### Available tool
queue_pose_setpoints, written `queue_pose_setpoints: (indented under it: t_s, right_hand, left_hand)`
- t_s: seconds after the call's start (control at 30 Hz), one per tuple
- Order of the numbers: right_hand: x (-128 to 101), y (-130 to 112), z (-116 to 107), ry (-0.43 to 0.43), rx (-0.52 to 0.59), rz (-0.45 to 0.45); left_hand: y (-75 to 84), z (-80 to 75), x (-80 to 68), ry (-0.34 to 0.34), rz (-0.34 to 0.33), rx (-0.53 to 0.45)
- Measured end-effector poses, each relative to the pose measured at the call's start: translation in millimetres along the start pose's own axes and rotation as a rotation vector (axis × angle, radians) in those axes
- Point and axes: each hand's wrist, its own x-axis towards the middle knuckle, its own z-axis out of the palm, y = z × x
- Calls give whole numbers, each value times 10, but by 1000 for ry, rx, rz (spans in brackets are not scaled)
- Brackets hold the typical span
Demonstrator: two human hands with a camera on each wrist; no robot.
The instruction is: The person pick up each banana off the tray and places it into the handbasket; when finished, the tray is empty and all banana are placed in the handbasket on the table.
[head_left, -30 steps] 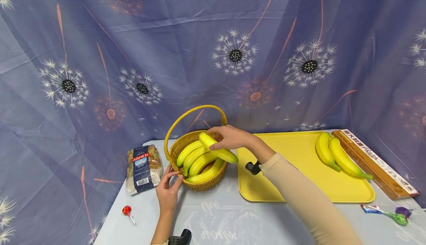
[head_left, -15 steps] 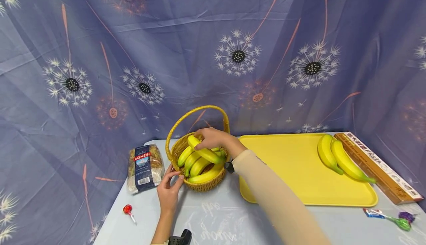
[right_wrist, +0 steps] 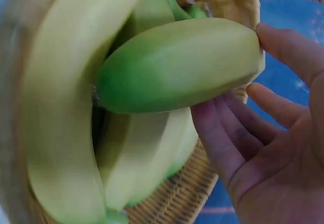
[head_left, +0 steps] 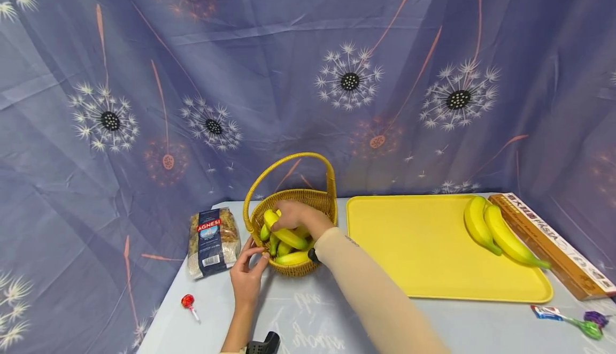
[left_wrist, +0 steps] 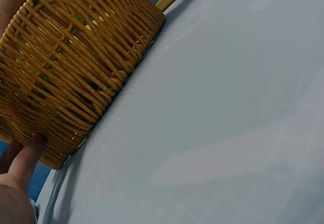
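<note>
A yellow wicker basket (head_left: 294,271) with a tall arched handle stands left of the tray, several bananas (right_wrist: 61,113) piled inside. My left hand (head_left: 247,283) grips its near-left rim; in the left wrist view a finger (left_wrist: 29,158) lies against the woven wall (left_wrist: 76,57). Inside the basket, my right hand (head_left: 290,215) holds a banana (head_left: 289,238) lying across the others. From the right wrist, that banana (right_wrist: 187,64) shows its green end pointing away from the hand (right_wrist: 278,168), fingertips at its other end and underside. Part of the pile is hidden beneath it.
Two bananas (head_left: 505,233) lie on the right part of a yellow tray (head_left: 404,247). A long pasta box (head_left: 553,247) stands beside the tray. Left of the basket are a pasta bag (head_left: 212,241) and a red lollipop (head_left: 188,301); more sweets (head_left: 589,328) lie front right.
My right hand has carried the banana leftward and down into the basket, onto the other bananas. My left hand keeps its place at the rim. The view has shifted slightly.
</note>
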Motion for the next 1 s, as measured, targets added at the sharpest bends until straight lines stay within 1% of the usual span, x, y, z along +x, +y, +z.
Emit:
queue_pose_setpoints:
  t_s: [0.1, 0.2, 0.37, 0.47, 0.6, 0.7, 0.9, 1.0]
  right_hand:
    - [19, -42, 108, -13, -12, -9]
    - [32, -76, 167, -29, -15, -20]
    - [44, -120, 189, -50, -85, -42]
    - [49, -136, 198, -49, -124, -51]
    - [36, -133, 220, -31, -126, -48]
    - [21, -127, 248, -10, -157, -54]
    - [-22, -130, 259, 8, -229, -97]
    - [-76, -131, 219, -3, -230, -121]
  left_hand:
    - [21, 4, -26, 0, -11, 3]
    - [80, 16, -38, -16, -9, -10]
    - [231, 46, -33, -35, -2, 3]
    - [278, 51, -25, -35, 0, 9]
    - [291, 64, -23, -38, -2, -10]
    - [285, 76, -27, -42, -2, -18]
    - [275, 70, -21, -44, 9, -5]
    - [287, 53, -16, -40, 5, -5]
